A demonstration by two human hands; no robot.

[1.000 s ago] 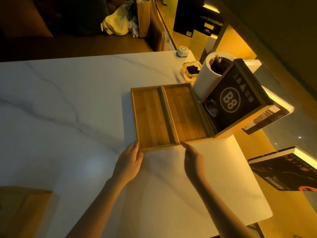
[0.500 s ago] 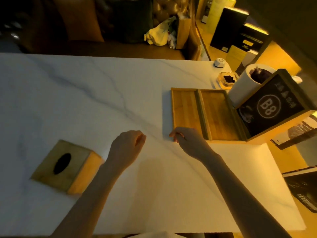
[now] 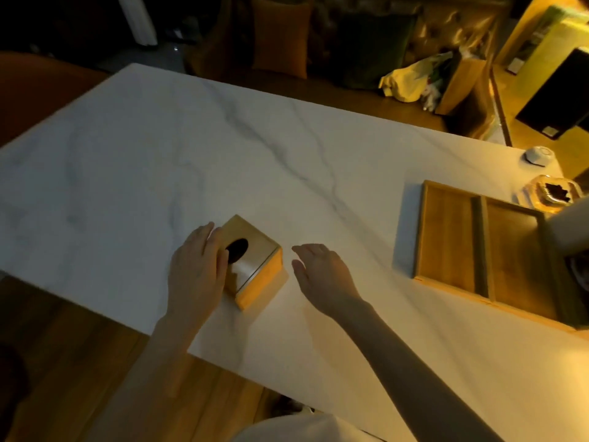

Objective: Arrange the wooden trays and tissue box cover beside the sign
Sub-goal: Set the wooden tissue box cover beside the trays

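A square wooden tissue box cover (image 3: 255, 266) with a dark oval slot stands on the white marble table (image 3: 159, 161), near its front edge. My left hand (image 3: 197, 269) lies against the cover's left side, fingers over its top edge. My right hand (image 3: 322, 274) hovers open just right of the cover, not touching it. Two wooden trays lie side by side at the right: the left tray (image 3: 446, 234) and the right tray (image 3: 513, 260). The sign is almost wholly out of view past the right edge.
A small glass dish (image 3: 549, 193) with dark contents and a white round device (image 3: 538, 155) sit at the table's far right corner. A white cylinder (image 3: 570, 228) stands at the right edge. Cushioned seating and bags lie beyond the table.
My view swung left. Both hands left the trays and moved left to the tissue box cover; the left hand now rests on it and the right hand has opened beside it.
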